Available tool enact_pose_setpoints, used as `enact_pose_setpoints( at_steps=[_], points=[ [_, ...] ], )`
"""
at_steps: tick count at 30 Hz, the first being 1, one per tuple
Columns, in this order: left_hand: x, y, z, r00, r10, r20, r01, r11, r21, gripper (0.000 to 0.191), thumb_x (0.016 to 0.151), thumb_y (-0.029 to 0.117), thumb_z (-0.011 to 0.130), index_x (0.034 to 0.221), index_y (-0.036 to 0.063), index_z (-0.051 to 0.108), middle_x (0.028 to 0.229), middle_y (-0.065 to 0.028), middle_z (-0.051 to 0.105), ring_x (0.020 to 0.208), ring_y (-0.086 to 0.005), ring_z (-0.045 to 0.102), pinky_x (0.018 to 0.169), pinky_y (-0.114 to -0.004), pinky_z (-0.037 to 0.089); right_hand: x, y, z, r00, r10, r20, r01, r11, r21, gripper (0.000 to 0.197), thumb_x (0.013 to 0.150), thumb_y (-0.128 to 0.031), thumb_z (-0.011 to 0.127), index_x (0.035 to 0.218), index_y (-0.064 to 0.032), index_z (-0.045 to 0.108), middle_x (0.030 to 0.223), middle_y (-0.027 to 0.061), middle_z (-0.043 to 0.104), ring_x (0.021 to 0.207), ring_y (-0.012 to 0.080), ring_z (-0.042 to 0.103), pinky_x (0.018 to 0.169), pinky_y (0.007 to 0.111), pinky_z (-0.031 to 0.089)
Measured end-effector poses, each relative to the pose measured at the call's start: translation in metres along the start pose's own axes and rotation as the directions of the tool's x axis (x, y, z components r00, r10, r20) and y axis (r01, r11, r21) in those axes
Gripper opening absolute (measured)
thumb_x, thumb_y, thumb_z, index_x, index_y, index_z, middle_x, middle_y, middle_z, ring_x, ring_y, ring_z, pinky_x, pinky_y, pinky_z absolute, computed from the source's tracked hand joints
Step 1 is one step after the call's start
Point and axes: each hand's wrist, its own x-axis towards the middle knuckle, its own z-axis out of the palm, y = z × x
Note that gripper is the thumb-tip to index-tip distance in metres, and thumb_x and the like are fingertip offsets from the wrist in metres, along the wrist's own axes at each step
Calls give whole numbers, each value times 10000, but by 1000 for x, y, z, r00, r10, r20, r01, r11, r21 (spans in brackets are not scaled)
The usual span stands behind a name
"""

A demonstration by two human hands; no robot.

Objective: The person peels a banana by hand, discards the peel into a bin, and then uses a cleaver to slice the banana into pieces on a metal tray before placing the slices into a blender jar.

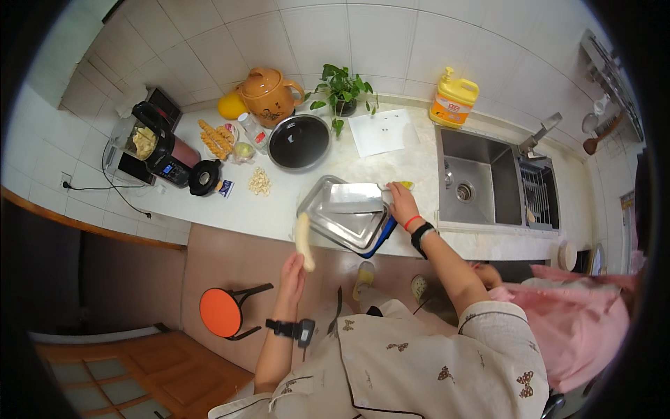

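My left hand (294,277) holds a peeled banana (303,241) near its lower end, off the front edge of the counter. The banana's upper tip is beside the left rim of a rectangular metal tray (335,229). In my right hand (402,203) is the handle end of a cleaver (357,198), its broad blade lying flat over the tray. Whether the blade touches the tray, I cannot tell. A small yellow-green thing (406,185) shows just past my right fingers. Under the tray's right corner, a blue edge (384,238) sticks out.
On the left stands a blender (170,160) with pale chunks in its jar, beside peeled nuts (260,182) and fried dough twists (214,139). A round black pan (299,141), paper (384,131) and sink (468,178) line the counter. A person in pink (570,324) is at right; an orange stool (221,312) stands below.
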Motion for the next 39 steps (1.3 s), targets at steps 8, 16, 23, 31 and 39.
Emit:
enact_pose_setpoints(
  at_steps=[8, 16, 23, 31, 39],
  points=[
    [115, -15, -3, 989, -121, -84, 112, 987, -112, 327, 879, 188, 532, 1144, 12, 452, 1006, -49, 551, 899, -138, 531, 758, -278, 441, 53, 14, 23, 950, -51, 309, 113, 976, -187, 118, 724, -58, 487, 826, -61, 548, 883, 110, 504, 858, 281, 513, 738, 371, 443],
    [135, 3, 10, 985, -174, -9, 173, 972, 158, 327, 861, 161, 552, 1130, -14, 492, 994, -42, 560, 882, -121, 532, 762, -246, 436, 69, 14, 31, 893, 45, 448, 125, 931, -343, 346, 609, -141, 673, 900, -62, 504, 935, 112, 502, 937, 259, 496, 741, 372, 450],
    [150, 12, -5, 968, -248, 46, 229, 940, 253, 345, 843, 168, 576, 1122, -25, 512, 976, -61, 581, 867, -114, 533, 763, -237, 425, 51, 23, 44, 678, 32, 735, -206, 967, 148, 563, 660, -187, 631, 1152, 38, 475, 1162, 225, 494, 1079, 355, 458, 947, 361, 353],
    [150, 47, -17, 950, -304, 74, 266, 910, 318, 321, 843, 151, 578, 1104, -25, 517, 963, -50, 576, 860, -102, 523, 757, -229, 419, 61, -39, 23, 744, 105, 660, -286, 943, 172, 407, 656, -145, 605, 1045, -46, 535, 986, 203, 565, 910, 373, 536, 813, 390, 429],
    [134, 95, -84, 931, -360, 56, 334, 907, 257, 357, 841, 144, 586, 1137, -25, 481, 972, -52, 562, 875, -120, 529, 755, -243, 434, 53, -111, 35, 872, 89, 482, -176, 975, 138, 383, 651, -80, 606, 1019, -29, 515, 993, 181, 560, 914, 355, 535, 791, 405, 440]
  ],
)
